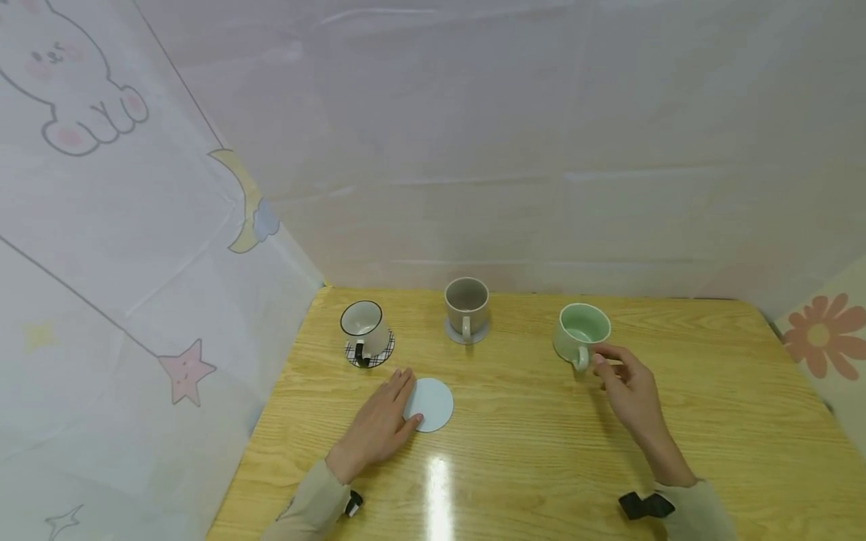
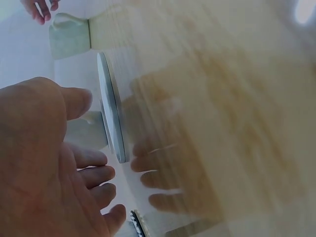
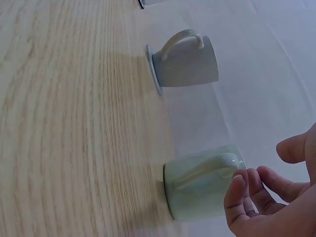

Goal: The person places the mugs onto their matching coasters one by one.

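Observation:
A pale blue round coaster (image 1: 433, 402) lies on the table, and my left hand (image 1: 379, 421) is at its left edge with fairly straight fingers. In the left wrist view the thumb stands apart from the fingers, close to the coaster. A light green mug (image 1: 568, 347) stands upright on the right. Beside its handle is my right hand (image 1: 629, 391), fingers loosely bent. The right wrist view shows the thumb apart from the fingertips, which are near the handle (image 3: 207, 170) and not round it; whether they touch it I cannot tell.
A grey mug (image 1: 467, 304) stands on a grey coaster (image 1: 449, 333) at the back. To its left, a white mug (image 1: 368, 334) with black rim and handle sits on a checked coaster (image 1: 387, 352). A printed cloth (image 1: 433, 150) hangs behind the wooden table (image 1: 528, 451).

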`<state>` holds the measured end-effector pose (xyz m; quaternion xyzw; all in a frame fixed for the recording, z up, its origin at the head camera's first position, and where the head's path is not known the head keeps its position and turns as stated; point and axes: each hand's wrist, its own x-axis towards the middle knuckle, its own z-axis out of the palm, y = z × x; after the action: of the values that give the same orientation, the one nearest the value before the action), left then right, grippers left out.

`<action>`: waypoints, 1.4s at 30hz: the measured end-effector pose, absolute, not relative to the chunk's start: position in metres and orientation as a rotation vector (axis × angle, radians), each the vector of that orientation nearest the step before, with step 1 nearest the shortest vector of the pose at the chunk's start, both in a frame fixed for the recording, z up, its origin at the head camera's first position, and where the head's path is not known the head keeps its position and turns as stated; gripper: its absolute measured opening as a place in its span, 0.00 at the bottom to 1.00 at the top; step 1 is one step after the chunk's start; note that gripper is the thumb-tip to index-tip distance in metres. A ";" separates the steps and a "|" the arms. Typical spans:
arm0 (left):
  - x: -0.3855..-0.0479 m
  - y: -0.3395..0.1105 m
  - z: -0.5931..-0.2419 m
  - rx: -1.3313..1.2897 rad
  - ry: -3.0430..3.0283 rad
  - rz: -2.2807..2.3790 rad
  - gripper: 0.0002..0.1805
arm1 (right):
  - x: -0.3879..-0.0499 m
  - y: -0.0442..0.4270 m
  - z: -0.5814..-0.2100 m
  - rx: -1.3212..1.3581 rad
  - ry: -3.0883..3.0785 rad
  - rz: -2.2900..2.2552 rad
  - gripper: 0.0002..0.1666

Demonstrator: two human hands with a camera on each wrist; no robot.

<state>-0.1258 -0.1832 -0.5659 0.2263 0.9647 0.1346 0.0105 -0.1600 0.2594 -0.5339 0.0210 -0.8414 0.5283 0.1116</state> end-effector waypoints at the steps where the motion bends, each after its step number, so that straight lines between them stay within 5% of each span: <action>1: -0.126 -0.183 -0.566 0.707 3.006 0.409 0.42 | -0.160 0.260 -0.535 0.064 -2.471 1.553 0.21; 26: -0.111 -0.188 -0.563 0.681 2.911 0.350 0.43 | -0.168 0.256 -0.545 -0.108 -2.574 1.715 0.29; 42: -0.100 -0.180 -0.563 0.629 2.993 0.192 0.34 | -0.177 0.250 -0.557 -0.037 -2.507 1.878 0.29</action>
<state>-0.0998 -0.1803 -0.5631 0.2051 0.9760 0.0625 0.0383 -0.1775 0.2499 -0.5571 -0.0117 -0.8004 0.5994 0.0044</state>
